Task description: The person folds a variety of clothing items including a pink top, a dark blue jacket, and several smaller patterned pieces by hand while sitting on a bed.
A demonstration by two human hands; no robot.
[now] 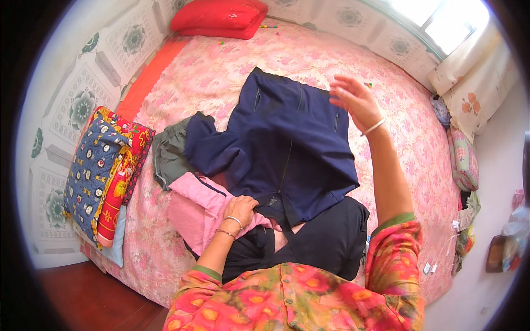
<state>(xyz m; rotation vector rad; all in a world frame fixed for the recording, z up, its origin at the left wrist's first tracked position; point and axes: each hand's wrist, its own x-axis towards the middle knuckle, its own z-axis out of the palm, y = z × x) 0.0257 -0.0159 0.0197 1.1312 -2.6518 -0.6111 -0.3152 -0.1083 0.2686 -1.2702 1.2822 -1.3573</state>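
A navy zip jacket lies spread before me, its collar towards my lap and its hem away from me. It has zipped pockets, and one sleeve is folded in on the left. At the left side of the collar, my left hand is curled with its fingertips on the edge. A pink garment lies beneath that hand. Grey-green shorts stick out beyond the sleeve. My right hand is raised near the hem's right corner, fingers apart, holding nothing.
I sit on a bed with a pink floral cover. Pillows are stacked at the left edge. A folded red quilt lies at the far end. Along the right edge are a folded patterned bundle and a curtain.
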